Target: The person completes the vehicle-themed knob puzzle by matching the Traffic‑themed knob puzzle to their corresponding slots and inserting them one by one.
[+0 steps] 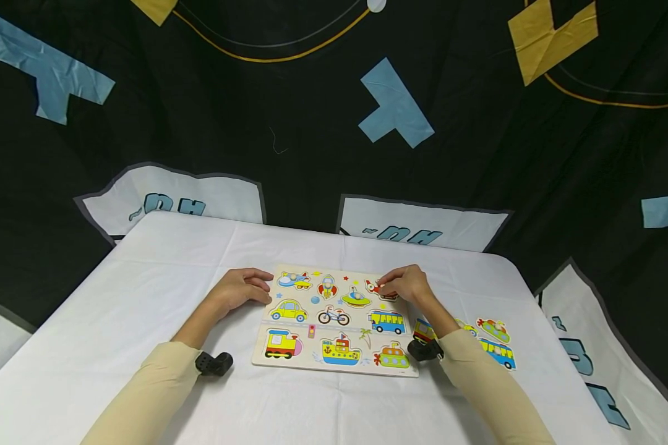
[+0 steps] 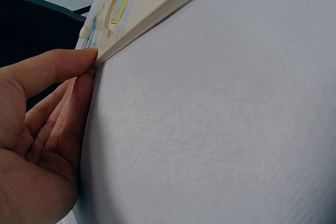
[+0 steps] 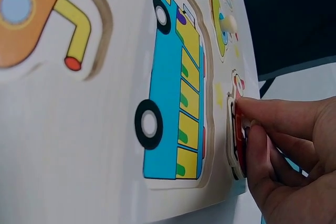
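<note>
Beige sleeves (image 1: 495,389) lie nearest, over the table (image 1: 278,408). At the puzzle board's (image 1: 325,332) far-right corner, the right hand (image 1: 405,285) pinches the helicopter piece (image 3: 240,145); the left hand (image 1: 240,289), outstretched, touches the board's left edge. This step looks like seating or lifting that piece; seating would call for aligning, then pressing; lifting, a straight upward pull.
</note>
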The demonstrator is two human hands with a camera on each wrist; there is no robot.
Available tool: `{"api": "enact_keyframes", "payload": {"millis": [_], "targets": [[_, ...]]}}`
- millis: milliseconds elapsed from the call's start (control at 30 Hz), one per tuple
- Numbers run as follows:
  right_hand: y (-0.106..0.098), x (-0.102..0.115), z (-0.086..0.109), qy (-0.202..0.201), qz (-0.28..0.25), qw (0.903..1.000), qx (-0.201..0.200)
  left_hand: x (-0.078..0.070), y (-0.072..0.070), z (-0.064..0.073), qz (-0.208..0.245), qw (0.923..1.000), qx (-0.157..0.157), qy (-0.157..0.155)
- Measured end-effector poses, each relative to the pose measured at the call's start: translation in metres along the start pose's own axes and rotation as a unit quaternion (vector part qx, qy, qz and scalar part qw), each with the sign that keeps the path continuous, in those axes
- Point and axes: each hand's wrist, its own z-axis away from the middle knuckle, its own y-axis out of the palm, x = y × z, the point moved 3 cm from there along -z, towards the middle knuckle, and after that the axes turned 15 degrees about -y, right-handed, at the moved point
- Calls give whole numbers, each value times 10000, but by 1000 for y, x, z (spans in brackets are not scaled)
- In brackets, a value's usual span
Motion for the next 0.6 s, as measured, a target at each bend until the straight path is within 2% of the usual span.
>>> {"api": "enact_keyframes", "payload": {"millis": [600], "targets": [[2,-5,1,21,-145,9999,27,0,0,1,-3,10000,11,8]]}}
